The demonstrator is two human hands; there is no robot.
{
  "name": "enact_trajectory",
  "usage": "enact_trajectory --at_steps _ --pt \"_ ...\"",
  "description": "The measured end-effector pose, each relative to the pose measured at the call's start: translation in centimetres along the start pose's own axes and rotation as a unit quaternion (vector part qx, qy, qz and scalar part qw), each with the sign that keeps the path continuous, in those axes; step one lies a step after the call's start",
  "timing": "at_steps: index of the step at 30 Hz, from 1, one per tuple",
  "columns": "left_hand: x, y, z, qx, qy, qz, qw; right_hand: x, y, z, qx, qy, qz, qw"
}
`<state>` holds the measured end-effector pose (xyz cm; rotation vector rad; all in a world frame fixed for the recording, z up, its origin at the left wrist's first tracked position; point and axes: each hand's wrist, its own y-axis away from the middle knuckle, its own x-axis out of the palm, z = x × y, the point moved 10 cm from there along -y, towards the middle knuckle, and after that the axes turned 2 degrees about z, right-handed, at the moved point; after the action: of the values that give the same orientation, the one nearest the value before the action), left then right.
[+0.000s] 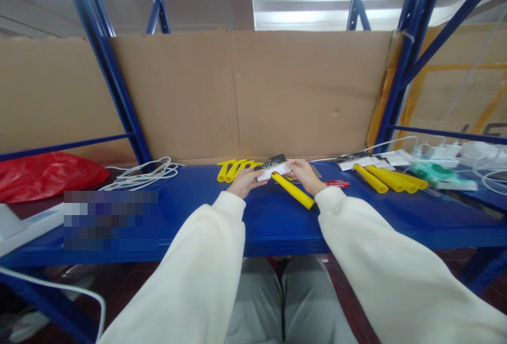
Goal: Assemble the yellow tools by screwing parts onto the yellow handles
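Observation:
Between my hands is a yellow-handled tool, perhaps a scraper, with a black-and-white card across its head. My left hand grips the left end of the card, while the fingers of my right hand are closed on its right end. The handle slants down towards me, over the blue table. Behind my left hand lie several bare yellow T-shaped handles, partly hidden by it. To the right, several similar yellow-handled tools lie side by side with black-and-white cards at their heads.
A red screwdriver-like tool lies by my right wrist. Coiled white cable and a red plastic bag are on the left. Green-and-white packaging and cables sit at the far right. A cardboard sheet stands behind the table.

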<state>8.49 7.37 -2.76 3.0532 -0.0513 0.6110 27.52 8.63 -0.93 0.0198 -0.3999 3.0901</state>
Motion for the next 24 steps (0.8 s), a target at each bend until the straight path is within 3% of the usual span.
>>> enact_trajectory --at_steps 3,6,11,17,21,24 --pt "-0.3 0.2 -0.2 0.004 -0.001 -0.019 1.000 -1.2 -0.1 0.9 -0.048 0.087 -0.056 0.993" --pt "-0.3 0.4 -0.5 0.016 -0.011 -0.024 1.000 -1.6 0.3 2.4 -0.116 0.195 -0.090 0.970" --pt "-0.9 0.1 -0.5 0.021 -0.005 -0.041 0.999 0.8 1.0 2.8 -0.138 0.249 0.025 0.958" --pt "-1.1 -0.1 -0.6 0.032 0.009 -0.050 0.998 1.8 1.5 3.0 -0.160 0.258 0.061 0.951" --pt "-1.0 0.3 -0.7 0.029 -0.010 -0.060 0.998 4.2 2.2 1.2 -0.095 0.184 0.188 0.960" --pt "-0.9 0.6 -1.0 0.037 -0.015 -0.068 0.997 4.9 2.8 0.5 -0.058 0.158 0.215 0.962"
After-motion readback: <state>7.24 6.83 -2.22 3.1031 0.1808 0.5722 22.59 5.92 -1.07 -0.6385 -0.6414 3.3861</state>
